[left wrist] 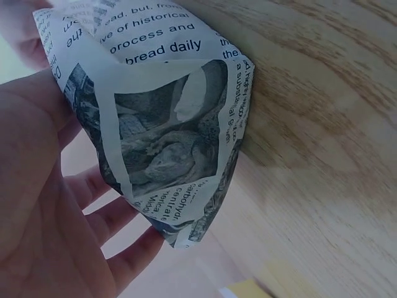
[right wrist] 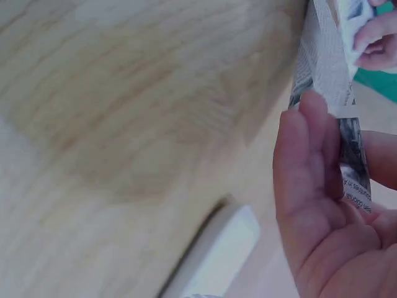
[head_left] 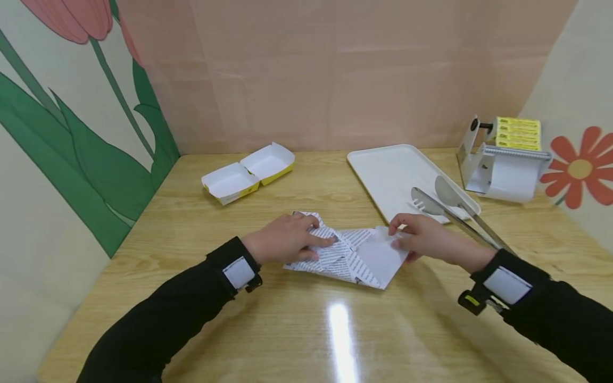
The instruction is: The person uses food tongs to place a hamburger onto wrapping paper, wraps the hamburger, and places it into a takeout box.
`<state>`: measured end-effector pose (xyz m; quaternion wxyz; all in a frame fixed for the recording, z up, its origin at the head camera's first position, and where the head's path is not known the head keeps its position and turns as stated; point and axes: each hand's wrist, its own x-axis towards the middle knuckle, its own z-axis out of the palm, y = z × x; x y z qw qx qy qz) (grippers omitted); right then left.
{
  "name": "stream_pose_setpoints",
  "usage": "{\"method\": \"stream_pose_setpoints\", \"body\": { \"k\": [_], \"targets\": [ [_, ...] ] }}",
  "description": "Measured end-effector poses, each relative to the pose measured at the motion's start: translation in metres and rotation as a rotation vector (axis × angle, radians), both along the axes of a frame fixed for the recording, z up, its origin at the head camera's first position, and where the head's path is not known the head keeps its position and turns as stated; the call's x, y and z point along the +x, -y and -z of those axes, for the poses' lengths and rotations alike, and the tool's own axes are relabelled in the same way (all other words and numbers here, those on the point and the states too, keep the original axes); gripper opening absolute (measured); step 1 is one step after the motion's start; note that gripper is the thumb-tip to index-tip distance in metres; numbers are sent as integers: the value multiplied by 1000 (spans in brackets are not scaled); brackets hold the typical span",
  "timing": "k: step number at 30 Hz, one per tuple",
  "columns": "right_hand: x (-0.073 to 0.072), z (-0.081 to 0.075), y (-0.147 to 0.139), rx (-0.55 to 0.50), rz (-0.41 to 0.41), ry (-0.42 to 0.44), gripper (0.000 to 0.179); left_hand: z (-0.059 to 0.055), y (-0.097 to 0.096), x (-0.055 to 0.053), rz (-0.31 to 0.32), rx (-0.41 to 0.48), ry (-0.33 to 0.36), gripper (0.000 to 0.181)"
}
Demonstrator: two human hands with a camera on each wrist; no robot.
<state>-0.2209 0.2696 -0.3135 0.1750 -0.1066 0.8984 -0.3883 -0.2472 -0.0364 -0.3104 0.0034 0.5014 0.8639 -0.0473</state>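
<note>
A sheet of newsprint-patterned wrapping paper (head_left: 330, 263) lies folded over into a packet on the table, its contents hidden. Its right end shows a plain white flap (head_left: 383, 258). My left hand (head_left: 287, 239) holds the packet's left part, thumb lying across the print. Close up in the left wrist view, the fingers run along the edge of the paper (left wrist: 167, 143). On the other side, my right hand (head_left: 428, 239) pinches the flap's right end between thumb and fingers. The right wrist view shows the paper's edge (right wrist: 352, 146) between that thumb and the fingers.
An unfolded white-and-yellow clamshell carton (head_left: 227, 181) sits at the back left. Behind my right hand lies a white tray (head_left: 392, 170), with metal tongs (head_left: 466, 218) across its right edge. A label dispenser (head_left: 507, 170) with a yellow roll stands at the back right.
</note>
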Motion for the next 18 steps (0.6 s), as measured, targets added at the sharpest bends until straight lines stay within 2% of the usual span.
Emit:
{"method": "stream_pose_setpoints", "body": {
  "k": [4,10,13,18],
  "targets": [
    [0,-12,5,-5,-36,-9,16,0,-1,2,-11,-9,-8,44],
    [-1,-33,18,51,-88,-41,17,-4,-5,9,-25,-30,-27,44],
    [-2,-43,26,114,-132,-127,17,-5,-9,11,-40,-54,-46,44],
    [-5,-59,41,244,-208,-347,19,-4,-19,14,-76,-96,-111,42]
  ]
}}
